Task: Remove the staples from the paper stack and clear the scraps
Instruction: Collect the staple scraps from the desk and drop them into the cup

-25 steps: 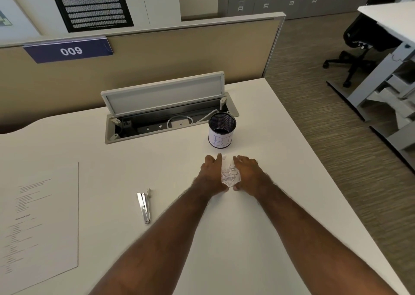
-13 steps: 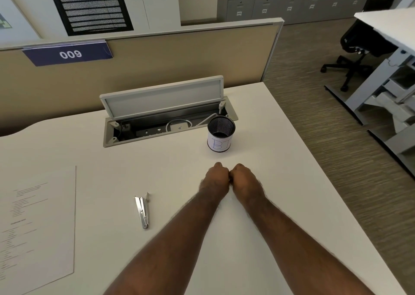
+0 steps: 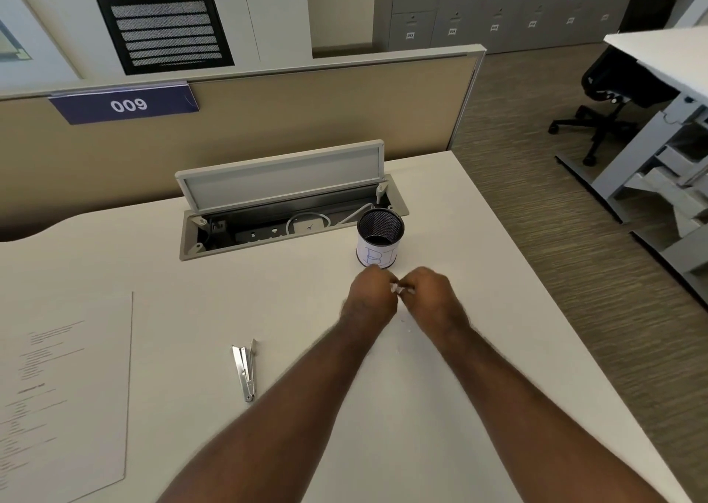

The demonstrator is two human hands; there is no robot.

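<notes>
My left hand (image 3: 373,296) and my right hand (image 3: 433,292) are fisted side by side on the white desk (image 3: 440,407), pressed around a crumpled paper scrap (image 3: 398,289) of which only a small white bit shows between them. Just beyond the knuckles stands a black mesh cup (image 3: 379,239) with a white label. A metal staple remover (image 3: 244,373) lies on the desk to the left of my forearms. The printed paper stack (image 3: 65,387) rests flat at the desk's left edge. A few tiny white bits (image 3: 402,320) lie below my hands.
An open cable tray (image 3: 291,211) with its lid raised sits in the desk behind the cup. A beige partition (image 3: 268,119) with a "009" sign closes the back. The desk's right edge drops to carpet, with an office chair (image 3: 613,96) and another desk beyond.
My hands have closed from cupping the visible paper ball into tight fists around it, hiding most of it, and have shifted slightly toward the mesh cup.
</notes>
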